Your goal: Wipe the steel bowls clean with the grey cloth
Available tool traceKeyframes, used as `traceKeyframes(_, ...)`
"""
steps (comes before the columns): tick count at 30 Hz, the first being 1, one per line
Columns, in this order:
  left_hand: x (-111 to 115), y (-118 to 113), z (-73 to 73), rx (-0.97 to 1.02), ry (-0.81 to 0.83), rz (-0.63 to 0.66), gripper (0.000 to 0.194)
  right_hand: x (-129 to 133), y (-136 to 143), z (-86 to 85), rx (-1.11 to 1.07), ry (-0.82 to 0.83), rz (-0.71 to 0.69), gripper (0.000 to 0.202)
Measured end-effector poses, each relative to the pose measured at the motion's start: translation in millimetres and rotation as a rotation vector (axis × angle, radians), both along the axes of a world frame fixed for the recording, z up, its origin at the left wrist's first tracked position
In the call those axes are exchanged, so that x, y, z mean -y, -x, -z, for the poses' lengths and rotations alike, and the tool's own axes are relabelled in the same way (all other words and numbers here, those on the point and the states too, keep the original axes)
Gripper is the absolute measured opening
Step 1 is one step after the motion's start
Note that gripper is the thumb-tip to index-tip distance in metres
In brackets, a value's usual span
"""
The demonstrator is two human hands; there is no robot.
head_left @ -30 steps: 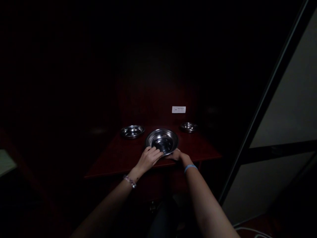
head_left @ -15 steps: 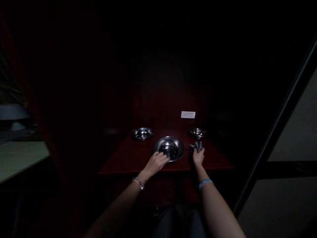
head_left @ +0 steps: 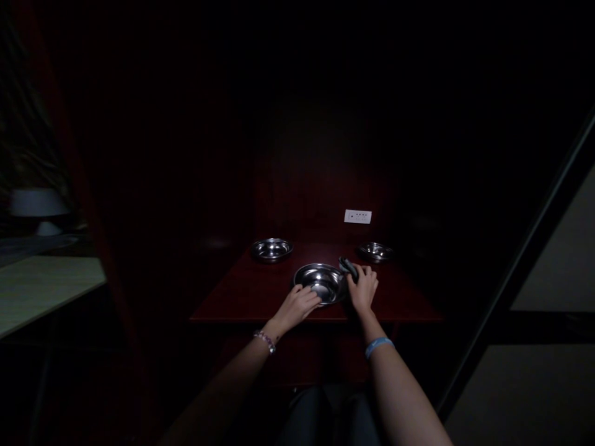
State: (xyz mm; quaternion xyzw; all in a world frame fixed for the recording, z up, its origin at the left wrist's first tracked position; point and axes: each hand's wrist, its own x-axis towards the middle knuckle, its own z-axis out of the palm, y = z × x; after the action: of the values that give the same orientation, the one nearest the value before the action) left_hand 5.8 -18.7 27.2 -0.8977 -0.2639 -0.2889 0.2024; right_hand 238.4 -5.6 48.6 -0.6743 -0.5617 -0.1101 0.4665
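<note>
A shiny metal bowl [head_left: 320, 272] sits near the front of a dark red table [head_left: 242, 297]. My left hand [head_left: 300, 303] grips its near left rim, fingers over the edge. At the bowl's right rim, my right hand [head_left: 362, 288] is closed on a dark grey-green cloth [head_left: 348, 268]. Whether the cloth touches the bowl is hard to tell. Behind, at the left, stands a second metal bowl [head_left: 272, 249]. A smaller metal bowl [head_left: 375, 251] is at the back right.
A white socket plate [head_left: 357, 216] is on the dark red back wall. To the far left are a light-topped table [head_left: 51, 285] and a white lamp [head_left: 38, 202]. Dark panels flank the red table on both sides.
My right hand has moved left with the cloth, from beside the front bowl to its right rim. My left hand still grips the bowl. The view has shifted slightly.
</note>
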Motion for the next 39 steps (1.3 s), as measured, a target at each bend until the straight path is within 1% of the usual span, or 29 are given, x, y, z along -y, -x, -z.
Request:
traceKeyframes(5, -1, -1, -1.3, 0.007, 0.067, 0.013, 0.027, 2, 1, 2.2, 0.036, 0.015, -0.036, 0.036)
traceKeyframes(10, 3, -2, -8.7, 0.097, 0.246, 0.058, 0.025, 3, -1, 5.0, 0.073, 0.020, -0.061, 0.038)
traceKeyframes(11, 3, -2, -9.9, 0.141, 0.282, 0.066, 0.027, 3, -2, 5.0, 0.074, 0.013, -0.058, 0.039)
traceKeyframes(13, 2, -2, -10.5, 0.267, 0.343, 0.055, 0.041, 5, -2, 4.0, 0.066, -0.016, -0.046, 0.041)
traceKeyframes(14, 0, -2, -9.8, 0.350, 0.371, 0.028, 0.046, 5, -2, 3.0, 0.054, -0.037, -0.037, 0.042)
traceKeyframes(16, -9, 0, -6.7, 0.554, 0.440, -0.074, 0.049, 7, 0, 0.2, 0.011, -0.090, -0.031, 0.044)
traceKeyframes(19, -30, 3, 0.3, 0.923, 0.632, -0.323, 0.048, 6, 4, -3.1, -0.095, -0.176, -0.046, 0.047)
traceKeyframes(20, -37, 3, 2.7, 1.021, 0.703, -0.399, 0.049, 6, 5, -3.3, -0.134, -0.193, -0.049, 0.049)
traceKeyframes(21, -44, 4, 5.0, 1.076, 0.755, -0.442, 0.048, 5, 6, -2.8, -0.171, -0.200, -0.045, 0.050)
traceKeyframes(22, -49, 4, 7.1, 1.081, 0.783, -0.459, 0.048, 3, 6, -1.7, -0.207, -0.197, -0.035, 0.050)
traceKeyframes(23, -53, 3, 9.0, 1.039, 0.800, -0.458, 0.049, 2, 6, 0.1, -0.240, -0.186, -0.020, 0.051)
traceKeyframes(26, -57, 2, 12.8, 0.857, 0.822, -0.443, 0.060, -2, 1, 9.0, -0.322, -0.146, 0.018, 0.051)
traceKeyframes(29, -53, 2, 13.5, 0.744, 0.835, -0.411, 0.066, -5, -5, 19.9, -0.346, -0.121, -0.027, 0.045)
traceKeyframes(32, -49, 4, 12.2, 0.664, 0.802, -0.319, 0.061, -6, -8, 27.5, -0.343, -0.104, -0.092, 0.040)
traceKeyframes(34, -48, 5, 11.6, 0.645, 0.788, -0.283, 0.058, -6, -9, 29.5, -0.356, -0.097, -0.105, 0.040)
traceKeyframes(36, -50, 6, 12.3, 0.654, 0.813, -0.268, 0.054, -6, -9, 29.5, -0.379, -0.094, -0.113, 0.041)
traceKeyframes(39, -59, 6, 16.5, 0.739, 0.880, -0.213, 0.052, -6, -7, 28.3, -0.421, -0.066, -0.158, 0.044)
